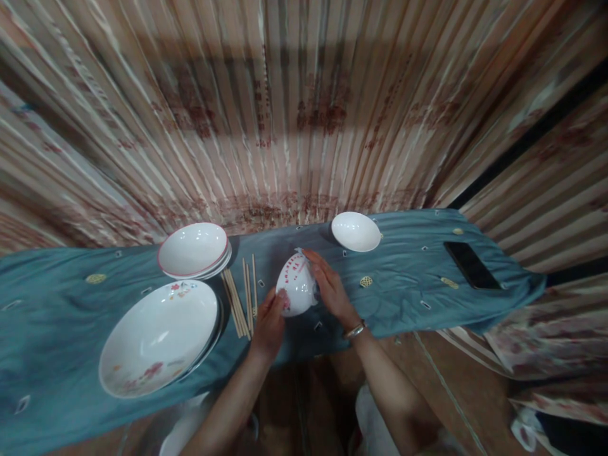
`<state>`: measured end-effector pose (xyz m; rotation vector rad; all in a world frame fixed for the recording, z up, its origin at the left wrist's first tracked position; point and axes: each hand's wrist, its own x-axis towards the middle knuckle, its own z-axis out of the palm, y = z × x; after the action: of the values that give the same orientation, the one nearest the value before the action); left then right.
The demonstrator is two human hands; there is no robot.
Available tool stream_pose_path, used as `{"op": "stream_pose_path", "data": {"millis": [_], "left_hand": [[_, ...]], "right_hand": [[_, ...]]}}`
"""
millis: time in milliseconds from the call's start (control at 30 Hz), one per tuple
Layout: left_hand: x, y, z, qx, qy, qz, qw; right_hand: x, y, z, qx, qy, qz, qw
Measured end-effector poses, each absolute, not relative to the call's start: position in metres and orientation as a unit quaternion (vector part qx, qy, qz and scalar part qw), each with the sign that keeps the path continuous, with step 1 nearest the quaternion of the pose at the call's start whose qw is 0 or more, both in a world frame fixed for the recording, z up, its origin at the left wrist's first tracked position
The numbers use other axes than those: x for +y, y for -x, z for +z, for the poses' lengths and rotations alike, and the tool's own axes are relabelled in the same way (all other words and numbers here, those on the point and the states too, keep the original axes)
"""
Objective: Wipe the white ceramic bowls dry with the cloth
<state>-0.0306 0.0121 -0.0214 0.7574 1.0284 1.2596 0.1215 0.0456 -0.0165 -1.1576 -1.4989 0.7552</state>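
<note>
In the head view, a white bowl (295,290) with red lettering and a pink flower is tipped on its side above the table, its outer wall facing me. My left hand (268,323) is closed on the bowl's left lower edge, thumb on the outside. On the other side, my right hand (329,284) presses a thin pale cloth (314,295) against the bowl; only edges of the cloth show past the fingers. The bowl's inside is hidden. Just left of my left hand lie several wooden chopsticks (236,304) in two loose groups.
Large flower-patterned bowls (159,342) are stacked at the left, with red-rimmed bowls (194,250) stacked behind them. A small white bowl (356,232) stands at the back right. A black phone (472,265) lies near the right end of the teal tablecloth (399,297). Curtains (304,145) hang behind.
</note>
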Motion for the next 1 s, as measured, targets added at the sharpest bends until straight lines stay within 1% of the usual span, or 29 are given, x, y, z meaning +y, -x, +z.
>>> {"op": "stream_pose_path", "data": {"millis": [100,200,367,533,633,800,1000], "left_hand": [[0.014,0.032,-0.021,0.453,-0.310,0.551,0.629],[0.017,0.032,-0.018,0.436,-0.272,0.565,0.645],[0.024,0.033,-0.013,0.400,-0.195,0.579,0.683],[0.030,0.035,-0.013,0.365,-0.149,0.577,0.715],[0.034,0.036,-0.012,0.355,-0.119,0.582,0.722],[0.035,0.037,-0.009,0.365,-0.100,0.582,0.720],[0.030,0.037,-0.010,0.366,-0.128,0.574,0.721]], "right_hand": [[0.051,-0.123,-0.031,-0.551,0.497,0.381,0.552],[0.048,-0.119,-0.042,-0.507,0.507,0.421,0.556],[0.033,-0.107,-0.052,-0.488,0.513,0.435,0.556],[0.014,-0.090,-0.057,-0.491,0.537,0.417,0.544],[0.002,-0.080,-0.062,-0.514,0.543,0.390,0.538],[0.000,-0.085,-0.069,-0.572,0.541,0.292,0.544],[0.020,-0.118,-0.052,-0.575,0.578,0.165,0.554]]}}
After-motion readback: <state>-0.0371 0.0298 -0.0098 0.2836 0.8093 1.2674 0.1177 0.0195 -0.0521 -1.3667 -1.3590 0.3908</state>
